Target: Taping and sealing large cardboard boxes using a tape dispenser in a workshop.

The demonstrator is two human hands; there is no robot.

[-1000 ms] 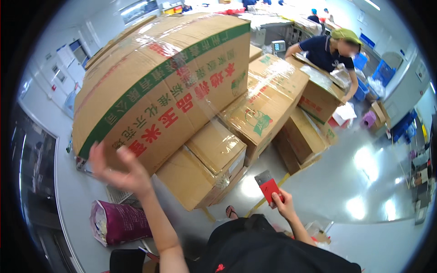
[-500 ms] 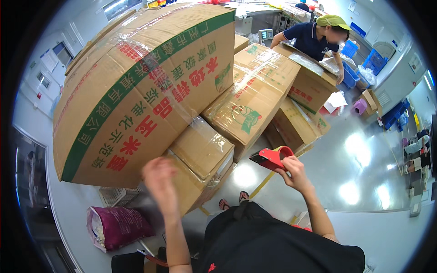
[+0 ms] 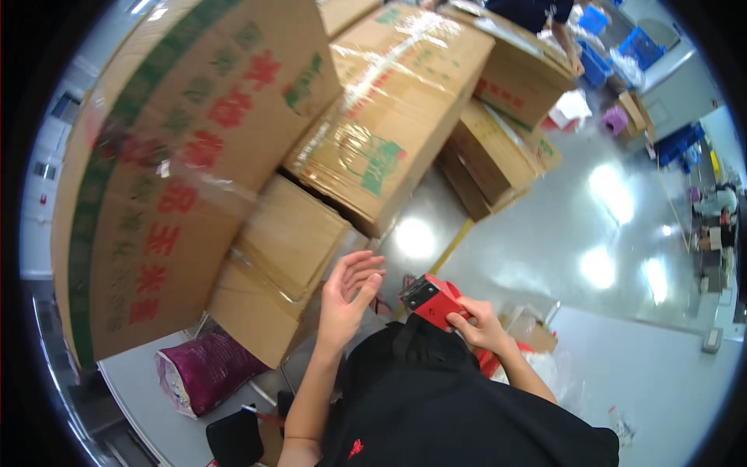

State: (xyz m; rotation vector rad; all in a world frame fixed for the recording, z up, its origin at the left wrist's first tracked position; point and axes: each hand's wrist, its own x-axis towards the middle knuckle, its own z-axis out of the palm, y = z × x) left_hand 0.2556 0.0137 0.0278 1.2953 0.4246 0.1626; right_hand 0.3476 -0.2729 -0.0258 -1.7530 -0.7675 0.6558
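Both hands have drawn toward each other over the last half second, the left hand (image 3: 352,289) swinging in from the cartons and the right hand (image 3: 476,323) bringing its red tape dispenser (image 3: 437,305) down close to the wearer's black top (image 3: 467,401). From where I stand, the left hand looks empty, its fingers loosely curved and a little apart, the thumb lifted away from them. To its right, the right hand grips the dispenser, thumb laid on the red side, with the tool's dark front end pointing toward the left hand but not touching it. Just beyond the left hand and to its left sits a small carton (image 3: 292,226), and further that way rises a big carton (image 3: 183,183) with red and green printing, tipped at a slant in this bent view. Ahead of the left hand is a long carton (image 3: 389,124) with shiny clear tape over its top. Well left of the left hand, and lower, a purple bag (image 3: 210,370) shows something pale in its mouth. Ahead of the right hand a yellow line (image 3: 454,247) runs across the floor (image 3: 568,257); far beyond, a co-worker's forearm (image 3: 568,45) hangs beside another carton (image 3: 517,82).
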